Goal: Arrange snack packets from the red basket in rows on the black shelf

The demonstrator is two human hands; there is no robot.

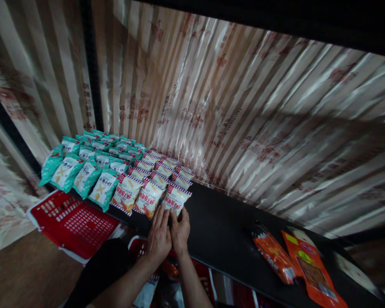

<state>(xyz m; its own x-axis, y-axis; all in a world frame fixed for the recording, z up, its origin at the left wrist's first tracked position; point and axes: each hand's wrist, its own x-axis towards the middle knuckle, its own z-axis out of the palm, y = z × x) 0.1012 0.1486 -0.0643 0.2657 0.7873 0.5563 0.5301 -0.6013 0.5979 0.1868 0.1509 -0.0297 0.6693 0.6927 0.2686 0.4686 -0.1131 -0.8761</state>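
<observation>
My left hand (pixel 160 235) and my right hand (pixel 180 230) are side by side at the shelf's front edge, both on the lower part of a white snack bag (pixel 177 197) with a red, white and blue striped border. The left fingers reach along its lower left side; the right thumb and fingers close around its lower right corner. The bag leans upright at the front right of several matching bags, such as the neighbouring white bag (pixel 149 197). Left of these stand rows of teal snack bags (pixel 103 187). My fingertips partly cover the held bag's bottom.
On the black shelf (pixel 218 222) to the right lie an orange snack packet (pixel 272 252) and a larger orange pouch (pixel 312 267). A red basket (pixel 73 218) stands below left, another basket (pixel 137 244) beneath my arms. Patterned, pleated sheeting (pixel 211 98) hangs behind.
</observation>
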